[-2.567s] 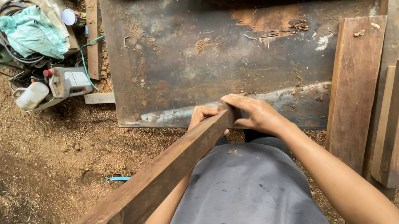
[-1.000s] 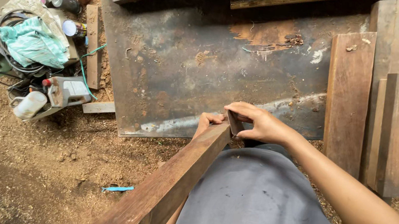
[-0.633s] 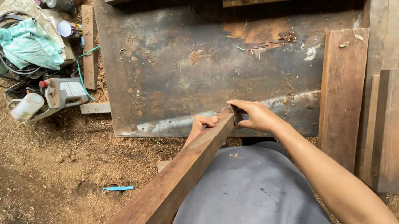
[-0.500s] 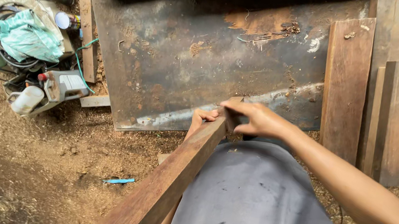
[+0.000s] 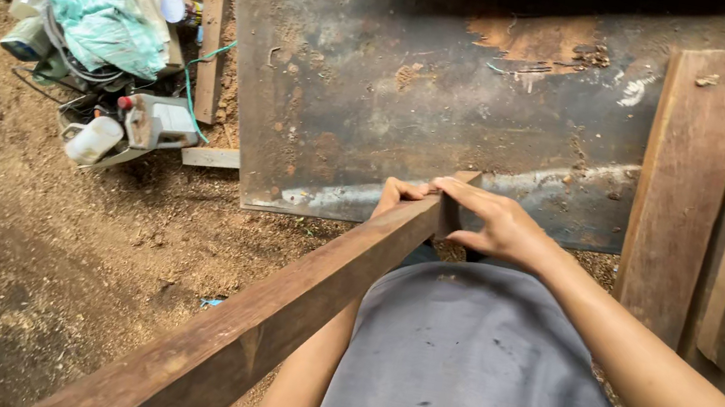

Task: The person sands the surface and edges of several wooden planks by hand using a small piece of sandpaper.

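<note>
Brown timber plank [image 5: 264, 324], long, its far end over the near edge of a dark metal sheet [image 5: 423, 76]: right hand [image 5: 496, 226] clasping that end, left hand [image 5: 398, 195] curled beneath; best kept level, grip firm, feet clear.

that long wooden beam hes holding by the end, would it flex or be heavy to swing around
The wooden beam looks thick and square-edged, so it probably stays stiff. It is long and dense-looking, and both the left hand and right hand grip one end, so it is likely heavy and tip-prone. The rough surface should resist slipping.
</note>
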